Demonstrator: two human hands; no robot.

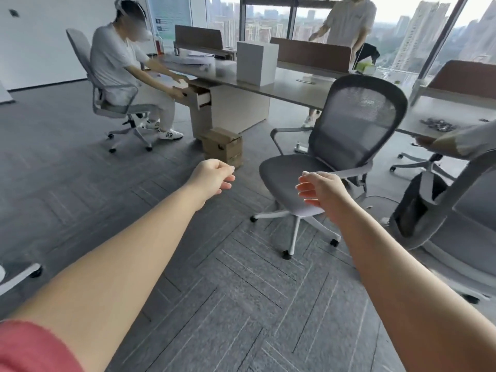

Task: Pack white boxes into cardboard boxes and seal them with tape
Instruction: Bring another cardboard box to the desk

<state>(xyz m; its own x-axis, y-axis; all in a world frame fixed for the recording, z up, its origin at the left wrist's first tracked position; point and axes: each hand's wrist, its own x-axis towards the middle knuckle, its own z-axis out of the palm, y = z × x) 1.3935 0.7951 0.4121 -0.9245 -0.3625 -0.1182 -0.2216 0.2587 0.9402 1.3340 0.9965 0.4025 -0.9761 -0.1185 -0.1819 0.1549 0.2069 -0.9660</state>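
A stack of brown cardboard boxes (222,146) stands on the carpet beside the desk's pedestal. On the desk top above sits a tall white box (256,63). Both my arms reach forward over the floor. My left hand (213,177) hangs just in front of the cardboard stack with loosely curled fingers and holds nothing. My right hand (320,190) is level with it, over the grey chair's seat, fingers relaxed and empty. No tape is visible.
A grey mesh office chair (343,146) stands directly ahead on the right. A seated person (120,68) reaches into an open desk drawer (200,96). Another person (346,20) stands behind the desk. A second chair (461,216) crowds the right edge.
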